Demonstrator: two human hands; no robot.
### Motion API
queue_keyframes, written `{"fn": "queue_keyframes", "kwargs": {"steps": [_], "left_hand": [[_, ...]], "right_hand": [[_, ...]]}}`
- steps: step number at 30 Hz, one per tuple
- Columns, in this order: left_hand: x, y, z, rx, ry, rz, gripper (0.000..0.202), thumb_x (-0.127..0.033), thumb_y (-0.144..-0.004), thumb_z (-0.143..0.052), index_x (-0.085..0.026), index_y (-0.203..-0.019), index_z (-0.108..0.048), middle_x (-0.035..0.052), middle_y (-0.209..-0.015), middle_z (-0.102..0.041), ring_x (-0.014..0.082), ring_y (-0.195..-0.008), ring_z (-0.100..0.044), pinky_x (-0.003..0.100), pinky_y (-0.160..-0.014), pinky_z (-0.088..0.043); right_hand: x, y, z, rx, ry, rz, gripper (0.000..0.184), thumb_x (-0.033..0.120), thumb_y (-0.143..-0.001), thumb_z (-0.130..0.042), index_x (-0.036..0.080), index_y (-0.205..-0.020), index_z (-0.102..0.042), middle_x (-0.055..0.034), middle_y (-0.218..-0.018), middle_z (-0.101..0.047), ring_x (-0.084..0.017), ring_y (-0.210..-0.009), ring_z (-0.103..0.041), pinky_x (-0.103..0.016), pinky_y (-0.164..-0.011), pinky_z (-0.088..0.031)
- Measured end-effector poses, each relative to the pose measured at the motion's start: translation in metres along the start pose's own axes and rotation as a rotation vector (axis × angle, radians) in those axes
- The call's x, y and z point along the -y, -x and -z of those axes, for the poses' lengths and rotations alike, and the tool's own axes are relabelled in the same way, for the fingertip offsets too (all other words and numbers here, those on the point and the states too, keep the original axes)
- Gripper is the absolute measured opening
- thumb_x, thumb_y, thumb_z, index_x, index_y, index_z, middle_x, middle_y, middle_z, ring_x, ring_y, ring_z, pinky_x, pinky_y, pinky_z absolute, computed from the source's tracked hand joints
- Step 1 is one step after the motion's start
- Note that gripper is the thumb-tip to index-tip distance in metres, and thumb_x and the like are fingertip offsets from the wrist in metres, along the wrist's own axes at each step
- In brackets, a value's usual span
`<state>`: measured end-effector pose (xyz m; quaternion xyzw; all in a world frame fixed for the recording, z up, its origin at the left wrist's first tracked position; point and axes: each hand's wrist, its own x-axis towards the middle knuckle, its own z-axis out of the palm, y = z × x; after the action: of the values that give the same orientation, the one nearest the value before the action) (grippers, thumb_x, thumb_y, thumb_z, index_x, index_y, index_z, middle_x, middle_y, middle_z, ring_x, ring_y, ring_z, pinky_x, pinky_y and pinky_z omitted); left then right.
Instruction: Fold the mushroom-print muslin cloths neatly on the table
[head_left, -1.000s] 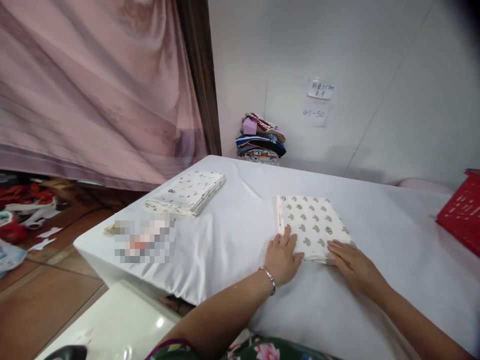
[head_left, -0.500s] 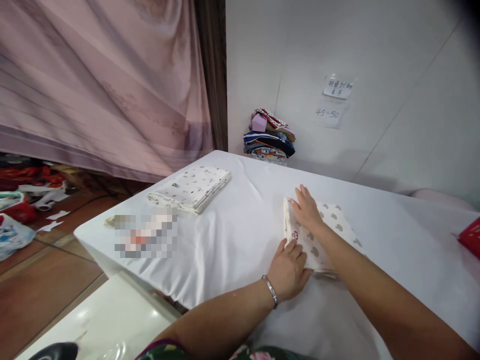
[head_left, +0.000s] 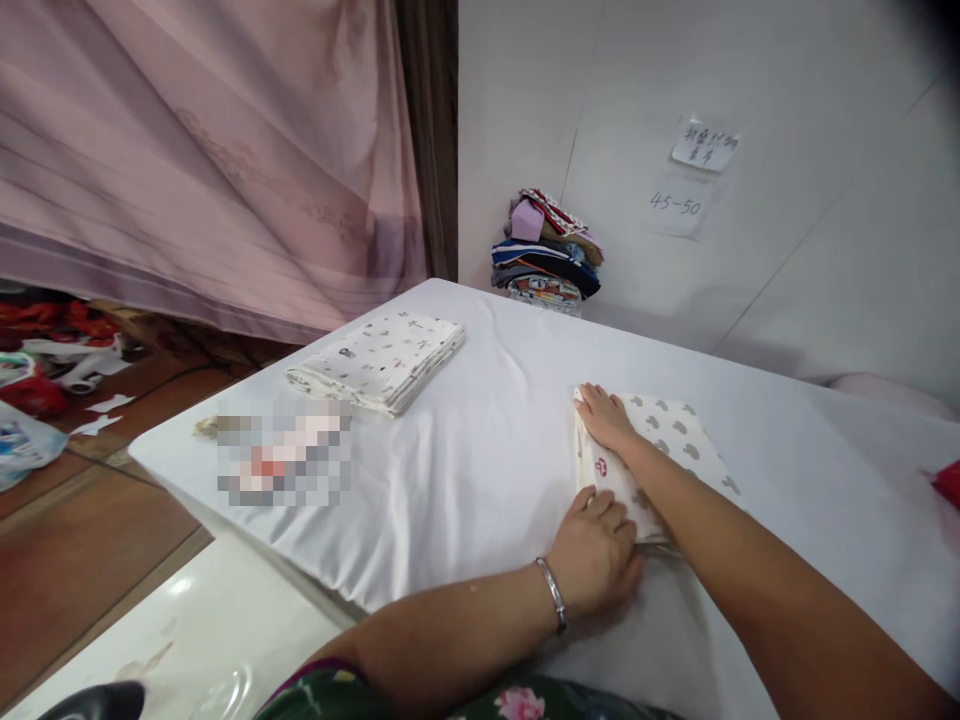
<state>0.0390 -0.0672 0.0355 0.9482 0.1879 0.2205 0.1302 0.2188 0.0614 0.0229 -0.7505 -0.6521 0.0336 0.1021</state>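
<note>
A folded white cloth (head_left: 679, 430) with grey rounded prints and a small red mark lies in front of me. My right hand (head_left: 607, 418) rests flat on its far left corner, fingers stretched out. At the near left corner, my left hand (head_left: 596, 545), with a silver bracelet on the wrist, has its fingers curled on the cloth's edge; the thumb side is partly hidden. Part of the cloth is hidden under my right forearm. Farther left lies another folded cloth (head_left: 386, 360), white with small dark prints, touched by neither hand.
Both cloths lie on a table with a white cover (head_left: 450, 480). A pixelated patch (head_left: 285, 455) hides something near its left edge. A pile of folded fabrics (head_left: 546, 245) stands behind, by the wall with paper notes (head_left: 679, 205). A pink curtain (head_left: 210, 150) hangs at left; a red object (head_left: 949, 487) sits far right.
My right hand has lowered from a raised-finger pose to lie flat on the cloth's corner. My left fingers are more curled at the near edge. The view has shifted slightly.
</note>
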Motion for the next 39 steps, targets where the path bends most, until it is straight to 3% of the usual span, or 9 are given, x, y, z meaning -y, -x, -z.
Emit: {"fn": "queue_keyframes", "kwargs": {"steps": [4, 8, 13, 16, 18, 23, 27, 35, 39], "left_hand": [[0.003, -0.002, 0.002, -0.003, 0.083, -0.035, 0.02, -0.036, -0.082, -0.051, -0.018, -0.086, -0.059, 0.0045, -0.088, -0.063, 0.019, -0.097, -0.053, 0.036, -0.095, -0.034], [0.014, -0.005, 0.005, -0.131, 0.22, -0.016, 0.017, -0.027, -0.085, -0.046, -0.021, -0.091, -0.061, 0.0019, -0.094, -0.065, 0.0141, -0.096, -0.055, 0.032, -0.094, -0.036], [0.042, -0.013, 0.006, -0.32, 0.377, 0.315, 0.024, -0.017, -0.083, -0.044, -0.021, -0.097, -0.062, 0.004, -0.102, -0.063, 0.0133, -0.093, -0.057, 0.026, -0.085, -0.044], [0.055, -0.018, 0.0, -0.262, 0.492, 0.565, 0.027, -0.013, -0.08, -0.045, -0.02, -0.1, -0.061, 0.0035, -0.096, -0.065, 0.013, -0.081, -0.06, 0.025, -0.079, -0.048], [0.059, -0.02, -0.003, -0.206, 0.562, 0.649, 0.029, -0.014, -0.079, -0.047, -0.02, -0.103, -0.061, 0.0024, -0.093, -0.067, 0.0134, -0.078, -0.062, 0.026, -0.078, -0.049], [0.059, -0.023, -0.004, -0.202, 0.691, 0.744, 0.024, -0.017, -0.08, -0.049, -0.02, -0.099, -0.063, 0.0014, -0.096, -0.068, 0.0127, -0.077, -0.063, 0.025, -0.077, -0.049], [0.058, -0.026, -0.004, -0.15, 0.764, 0.798, 0.026, -0.018, -0.08, -0.046, -0.019, -0.101, -0.062, 0.0022, -0.093, -0.068, 0.0099, -0.06, -0.06, 0.023, -0.064, -0.049], [0.062, -0.044, -0.006, -0.011, 0.89, 0.938, 0.019, -0.016, -0.074, -0.049, -0.018, -0.085, -0.064, 0.0016, -0.073, -0.065, 0.0131, -0.063, -0.059, 0.023, -0.059, -0.044], [0.063, -0.056, -0.001, 0.101, 0.924, 1.028, 0.011, -0.013, -0.071, -0.051, -0.014, -0.076, -0.061, 0.0009, -0.057, -0.056, 0.0119, -0.052, -0.052, 0.023, -0.051, -0.037]], "right_hand": [[-0.004, -0.001, 0.009, 0.0, -0.053, -0.023, 0.045, 0.034, -0.092, -0.022, 0.019, -0.126, -0.046, -0.0071, -0.138, -0.043, -0.022, -0.129, -0.034, -0.043, -0.103, -0.028], [-0.005, 0.016, 0.019, -0.063, -0.092, -0.044, 0.044, 0.03, -0.091, -0.022, 0.021, -0.125, -0.049, -0.0062, -0.134, -0.047, -0.02, -0.126, -0.039, -0.038, -0.099, -0.035], [0.007, 0.061, 0.025, -0.166, -0.15, -0.038, 0.033, 0.028, -0.084, -0.039, 0.021, -0.106, -0.062, -0.0061, -0.112, -0.061, -0.02, -0.106, -0.053, -0.032, -0.089, -0.041], [0.017, 0.083, 0.026, -0.175, -0.151, -0.084, 0.032, 0.033, -0.084, -0.041, 0.02, -0.105, -0.061, -0.0053, -0.093, -0.063, -0.018, -0.085, -0.057, -0.028, -0.076, -0.042], [0.022, 0.09, 0.028, -0.157, -0.105, -0.094, 0.033, 0.036, -0.085, -0.042, 0.019, -0.107, -0.059, -0.0056, -0.088, -0.062, -0.019, -0.081, -0.056, -0.027, -0.072, -0.04], [0.021, 0.089, 0.03, -0.102, -0.074, -0.106, 0.032, 0.04, -0.086, -0.041, 0.02, -0.098, -0.063, -0.0059, -0.087, -0.062, -0.018, -0.079, -0.056, -0.027, -0.067, -0.038], [0.015, 0.084, 0.031, -0.044, -0.14, -0.113, 0.033, 0.04, -0.087, -0.038, 0.022, -0.091, -0.066, -0.0046, -0.087, -0.064, -0.018, -0.081, -0.057, -0.027, -0.068, -0.039], [0.011, 0.082, 0.032, -0.034, -0.188, -0.097, 0.031, 0.029, -0.086, -0.039, 0.022, -0.099, -0.067, -0.0048, -0.106, -0.064, -0.02, -0.099, -0.056, -0.028, -0.08, -0.04], [0.009, 0.081, 0.034, -0.01, -0.224, -0.105, 0.03, 0.027, -0.084, -0.042, 0.023, -0.1, -0.067, -0.0035, -0.107, -0.065, -0.02, -0.099, -0.057, -0.027, -0.081, -0.04]]}}
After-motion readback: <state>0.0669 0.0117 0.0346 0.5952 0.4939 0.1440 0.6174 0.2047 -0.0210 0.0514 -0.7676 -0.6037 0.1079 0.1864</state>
